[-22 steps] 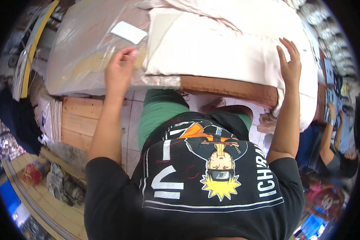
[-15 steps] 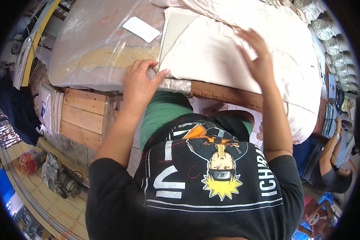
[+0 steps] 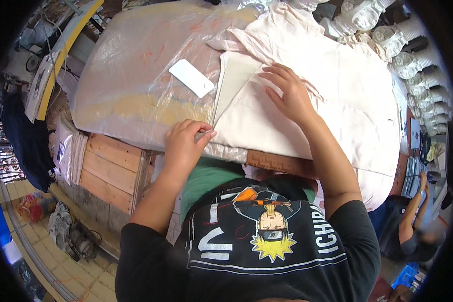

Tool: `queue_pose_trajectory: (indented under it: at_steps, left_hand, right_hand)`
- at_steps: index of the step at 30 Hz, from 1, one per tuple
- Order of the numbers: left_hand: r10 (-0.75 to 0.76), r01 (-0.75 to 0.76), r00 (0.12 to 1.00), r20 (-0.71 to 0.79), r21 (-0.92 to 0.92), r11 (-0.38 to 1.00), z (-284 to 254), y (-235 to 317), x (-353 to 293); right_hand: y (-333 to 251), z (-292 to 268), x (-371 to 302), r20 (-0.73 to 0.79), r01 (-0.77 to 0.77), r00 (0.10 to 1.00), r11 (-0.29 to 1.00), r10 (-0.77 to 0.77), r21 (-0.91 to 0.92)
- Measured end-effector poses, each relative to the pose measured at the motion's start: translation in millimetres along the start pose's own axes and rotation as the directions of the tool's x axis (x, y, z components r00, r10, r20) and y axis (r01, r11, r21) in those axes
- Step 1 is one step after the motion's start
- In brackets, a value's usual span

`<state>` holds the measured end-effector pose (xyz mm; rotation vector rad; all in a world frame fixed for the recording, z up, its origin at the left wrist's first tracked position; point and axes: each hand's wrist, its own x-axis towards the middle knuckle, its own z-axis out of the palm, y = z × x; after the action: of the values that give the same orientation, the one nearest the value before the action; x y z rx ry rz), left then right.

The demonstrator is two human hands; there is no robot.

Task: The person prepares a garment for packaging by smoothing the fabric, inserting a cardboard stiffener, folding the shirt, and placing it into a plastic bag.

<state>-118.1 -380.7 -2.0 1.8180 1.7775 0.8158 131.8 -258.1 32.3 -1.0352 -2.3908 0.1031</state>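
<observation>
A cream cloth [image 3: 337, 90] lies spread over the padded table in several layers. Its left edge is folded over, and a greyish-beige strip [image 3: 239, 75] shows there. My left hand [image 3: 186, 143] is at the near left corner of the cloth, thumb and forefinger pinched on that corner. Over the cloth's left part, beside the diagonal fold, my right hand [image 3: 289, 93] is open with its fingers stretched out and slightly apart. Left of the cloth a white rectangular card or slab [image 3: 192, 78] rests on clear plastic sheeting [image 3: 136, 65].
Bunched cloth [image 3: 246, 38] lies at the far side. White wrapped bundles [image 3: 407, 65] line the back right. A wooden crate [image 3: 108, 166] and a motor [image 3: 80, 244] are at the lower left. Another person [image 3: 407, 226] is at the right.
My right hand has moved left across the cloth to the fold. The thumb and forefinger of my left hand have come together at the corner. The whole view has shifted.
</observation>
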Motion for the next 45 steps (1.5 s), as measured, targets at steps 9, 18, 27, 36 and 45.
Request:
queue_pose_trajectory:
  at_steps: [9,18,27,36,45]
  left_hand:
    - [0.229,-0.157,0.939,-0.258,0.27,0.95,27.4,-52.7,226.7]
    - [0.511,-0.51,0.859,-0.023,0.052,0.859,-27.6,94.3,273.6]
    - [0.545,-0.509,0.835,-0.074,-0.478,0.716,-5.0,148.3,264.8]
    - [0.612,-0.443,0.781,0.122,-0.583,0.681,-0.3,173.6,254.4]
    - [0.46,-0.399,0.843,0.277,-0.252,0.882,27.2,174.7,239.8]
  right_hand:
    - [48.4,1.6,92.7,-0.16,-0.178,0.967,0.976,0.197,0.124]
    - [68.7,-67.5,98.9,-0.087,-0.26,0.945,0.886,0.316,0.385]
    - [70.3,-125.2,113.6,-0.182,-0.137,0.964,0.947,0.195,0.289]
    - [56.1,-155.1,77.7,-0.311,-0.081,0.931,0.94,0.19,0.332]
    - [54.0,-175.3,61.2,-0.234,-0.239,0.889,0.834,0.394,0.497]
